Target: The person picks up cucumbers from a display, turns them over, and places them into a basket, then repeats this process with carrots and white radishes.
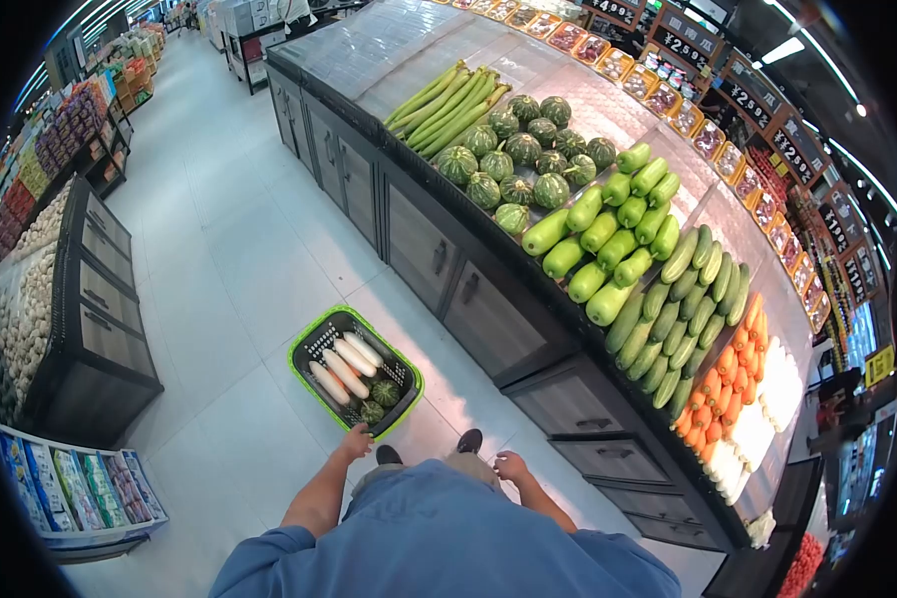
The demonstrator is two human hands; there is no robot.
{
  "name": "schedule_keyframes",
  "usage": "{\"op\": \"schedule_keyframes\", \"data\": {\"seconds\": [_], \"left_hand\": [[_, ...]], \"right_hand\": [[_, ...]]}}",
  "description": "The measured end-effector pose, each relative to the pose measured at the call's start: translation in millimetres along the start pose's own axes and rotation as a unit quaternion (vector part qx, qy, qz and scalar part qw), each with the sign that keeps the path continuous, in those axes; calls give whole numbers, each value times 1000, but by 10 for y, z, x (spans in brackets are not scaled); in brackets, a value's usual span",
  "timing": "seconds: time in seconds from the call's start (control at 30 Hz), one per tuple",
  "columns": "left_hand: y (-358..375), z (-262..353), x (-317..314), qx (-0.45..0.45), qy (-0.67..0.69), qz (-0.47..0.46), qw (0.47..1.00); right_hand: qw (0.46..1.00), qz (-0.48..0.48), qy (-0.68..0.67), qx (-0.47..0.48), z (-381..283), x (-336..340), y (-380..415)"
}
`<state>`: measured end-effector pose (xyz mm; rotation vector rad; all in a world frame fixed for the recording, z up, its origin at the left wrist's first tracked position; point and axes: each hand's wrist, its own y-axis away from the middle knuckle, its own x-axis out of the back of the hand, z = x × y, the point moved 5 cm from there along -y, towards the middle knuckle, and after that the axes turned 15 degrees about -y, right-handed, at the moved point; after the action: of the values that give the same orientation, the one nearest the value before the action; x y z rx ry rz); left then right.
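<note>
A dark shopping basket [416,384] with a bright green rim stands in front of my feet. Several long white radishes [354,356] lie side by side in it, with small dark-green striped pumpkins [385,393] at its near end. My left hand [356,442] is at the near rim of the basket, its fingers curled there; the exact grip is partly hidden. Off to the right, away from the basket, my right hand [511,466] hangs loosely curled beside my leg, with nothing visible in it.
On my right, a long produce counter [419,214] bears striped pumpkins [521,149], light-green gourds [600,231], cucumbers [683,309] and carrots [728,376]. To the left stand a garlic-filled stand [30,314] and a rack of packets [80,486]. Tiled floor [234,234] runs between them.
</note>
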<state>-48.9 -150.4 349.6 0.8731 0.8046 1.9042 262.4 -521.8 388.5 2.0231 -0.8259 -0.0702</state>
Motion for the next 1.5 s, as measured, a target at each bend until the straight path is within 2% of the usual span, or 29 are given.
{"op": "schedule_keyframes", "data": {"seconds": [0.03, 0.23, 0.33, 0.43, 0.5, 0.57, 0.63, 0.7, 0.73, 0.8, 0.87, 0.9, 0.97, 1.03, 1.1, 1.2, 1.3, 1.33, 1.4, 1.43, 1.5], "left_hand": [[-81, -161, -53, -15, -9, -48, 999], [35, -845, 60, 53, -16, -3, 998], [123, -1247, 97, 81, -5, -40, 996], [506, -1253, 76, 140, 15, -2, 990], [644, -1117, 111, 194, 17, 55, 979], [514, -1230, 51, 169, 37, 77, 982], [493, -1028, 47, 166, 12, 111, 980], [442, -641, -5, 177, 9, 109, 978], [374, -418, -55, 163, 45, 91, 981], [241, 118, -171, 140, 77, 74, 984], [85, 637, -304, 162, 30, 110, 980], [-206, 680, -387, 141, 8, 102, 985], [-784, 837, -570, 88, 12, 8, 996], [-657, 1789, -775, 61, -50, -1, 997], [-926, 2302, -949, -15, -34, 12, 999], [-976, 3087, -1137, -84, -31, 6, 996], [-1093, 3401, -1166, -130, -35, -12, 991], [-1064, 3495, -1123, -128, -74, -11, 989], [-1246, 3342, -1027, -87, -105, -5, 991], [-1433, 3121, -962, -71, -80, -74, 992], [-1656, 2756, -800, 42, -35, -106, 993]], "right_hand": [[1000, 3, 0, -8, 64, 8, 58], [999, 23, -37, -5, 258, 82, 73], [999, 17, -38, -30, 394, 135, -27], [998, -5, -22, -50, 277, 146, -64], [998, -25, -23, -50, 203, 185, -236], [999, -24, -3, -49, 9, 254, -349], [998, -27, -17, -48, -130, 349, -539], [996, -20, 84, 17, -216, 501, -898], [997, -16, 78, 19, -172, 571, -1110], [990, -14, 101, 96, -199, 691, -1521], [983, -18, 123, 136, -714, 840, -1475], [974, -30, 151, 168, -996, 883, -1378], [974, -40, 130, 183, -1487, 1019, -1279], [975, -73, 97, 188, -1894, 1125, -1199], [957, -71, 102, 261, -2213, 1224, -1166], [949, -116, 76, 282, -2696, 1358, -973], [942, -133, 55, 303, -3126, 1506, -654], [941, -144, 42, 304, -3237, 1547, -561], [936, -125, 32, 328, -3354, 1614, -440], [929, -122, 31, 349, -3399, 1642, -383], [928, -103, -1, 359, -3448, 1721, -278]]}}
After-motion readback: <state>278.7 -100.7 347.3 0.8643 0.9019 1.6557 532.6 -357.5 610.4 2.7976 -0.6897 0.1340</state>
